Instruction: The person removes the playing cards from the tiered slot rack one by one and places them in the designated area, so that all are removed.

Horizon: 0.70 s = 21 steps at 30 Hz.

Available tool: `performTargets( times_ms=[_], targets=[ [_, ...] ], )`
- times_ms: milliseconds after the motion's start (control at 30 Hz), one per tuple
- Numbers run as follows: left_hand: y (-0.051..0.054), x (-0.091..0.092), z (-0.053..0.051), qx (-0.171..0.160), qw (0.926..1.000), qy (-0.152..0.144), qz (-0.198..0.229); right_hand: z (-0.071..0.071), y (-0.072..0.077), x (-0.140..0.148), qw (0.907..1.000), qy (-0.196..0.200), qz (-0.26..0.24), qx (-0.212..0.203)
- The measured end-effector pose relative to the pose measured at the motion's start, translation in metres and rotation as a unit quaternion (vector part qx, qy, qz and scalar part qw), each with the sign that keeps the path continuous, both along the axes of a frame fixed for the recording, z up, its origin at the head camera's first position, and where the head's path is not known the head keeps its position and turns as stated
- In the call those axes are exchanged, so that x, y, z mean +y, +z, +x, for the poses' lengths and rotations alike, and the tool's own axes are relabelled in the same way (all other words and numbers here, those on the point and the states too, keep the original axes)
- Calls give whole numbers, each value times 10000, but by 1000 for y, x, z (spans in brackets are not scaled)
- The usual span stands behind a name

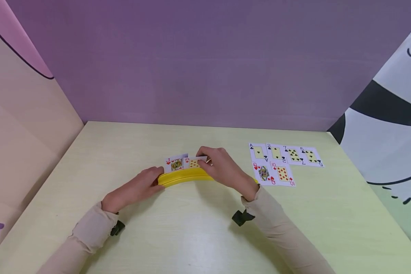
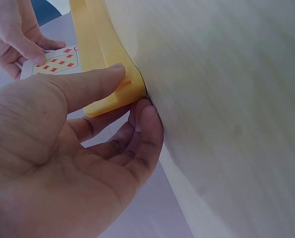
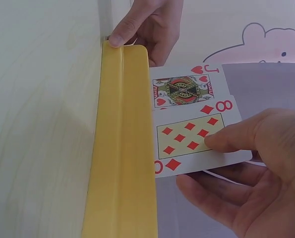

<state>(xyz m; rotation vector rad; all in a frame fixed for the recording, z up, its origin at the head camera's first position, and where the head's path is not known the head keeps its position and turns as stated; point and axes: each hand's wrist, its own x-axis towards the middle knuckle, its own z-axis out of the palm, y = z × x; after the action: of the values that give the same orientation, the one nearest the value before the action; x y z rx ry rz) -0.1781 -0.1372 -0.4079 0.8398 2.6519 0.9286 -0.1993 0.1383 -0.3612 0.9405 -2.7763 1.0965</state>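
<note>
the eight of diamonds (image 3: 184, 141) stands at the far side of the yellow curved card holder (image 3: 120, 148), toward its left end, partly overlapping the jack of hearts (image 3: 184, 89). the right hand (image 1: 222, 167) pinches the eight, thumb on its face and fingers behind; the left hand (image 1: 140, 186) grips the holder's left end between thumb and fingers. how deep the eight's lower edge sits cannot be told. to seat it well, brace that end, line the lower edge up with the holder's curve and press straight down, lightly and evenly; a slanted push would probably bend the card or nudge the jack. leave the jack's corner index readable, and let go only once the eight stands unaided. the queen of hearts (image 1: 263, 173) and ten of diamonds (image 1: 282, 174) lie flat by the holder's right end.
</note>
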Motion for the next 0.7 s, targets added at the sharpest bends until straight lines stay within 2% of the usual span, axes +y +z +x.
performTargets(
  times_ms=[433,700],
  targets=[
    [-2,0,0,-6,10000,-1,0,2,4,-1,9999,-2,89,-80],
    [-4,-1,-2,141,9998,16,-99,3,7,0,10000,-21,36,-87]
  ],
)
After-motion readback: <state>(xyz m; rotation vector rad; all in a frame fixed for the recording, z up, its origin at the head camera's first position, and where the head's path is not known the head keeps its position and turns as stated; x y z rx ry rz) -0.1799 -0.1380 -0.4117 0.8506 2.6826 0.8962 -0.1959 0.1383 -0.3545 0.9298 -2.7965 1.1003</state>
